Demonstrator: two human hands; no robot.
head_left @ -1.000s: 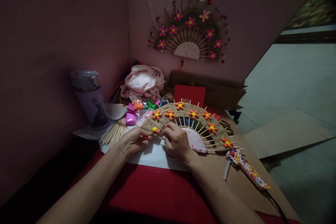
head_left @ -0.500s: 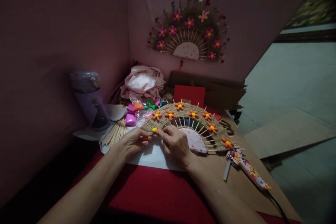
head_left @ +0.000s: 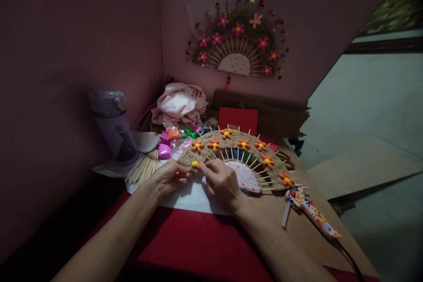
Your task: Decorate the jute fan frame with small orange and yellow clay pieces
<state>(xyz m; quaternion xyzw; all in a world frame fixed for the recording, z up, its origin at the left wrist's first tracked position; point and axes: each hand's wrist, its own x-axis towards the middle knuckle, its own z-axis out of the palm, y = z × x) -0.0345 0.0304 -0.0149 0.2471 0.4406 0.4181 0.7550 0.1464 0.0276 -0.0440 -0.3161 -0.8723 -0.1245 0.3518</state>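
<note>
A half-round fan (head_left: 185,157), wrapped in twine with thin sticks fanning out, lies before me with orange clay flowers along its band. My left hand (head_left: 173,176) grips its lower left end, thumb on the twine and fingers curled underneath. Something small and red-orange shows at those fingers. My right hand (head_left: 222,181) has its index finger pressed against an orange petal beside a yellow clay centre (head_left: 194,164); its other fingers are curled and the thumb is mostly hidden. A spotted white half-disc (head_left: 243,176) forms the fan's middle.
A purple bottle (head_left: 115,130) stands left, near loose sticks (head_left: 147,167). Behind are bagged clay pieces (head_left: 173,132), crumpled cloth (head_left: 180,101) and red card (head_left: 238,120). A flower-patterned glue gun (head_left: 313,213) with a cord lies right. A similar fan (head_left: 236,37) hangs on the wall.
Both hands stay at the fan's left end in nearly the same pose. The right index finger still touches the petal; no other clear difference shows.
</note>
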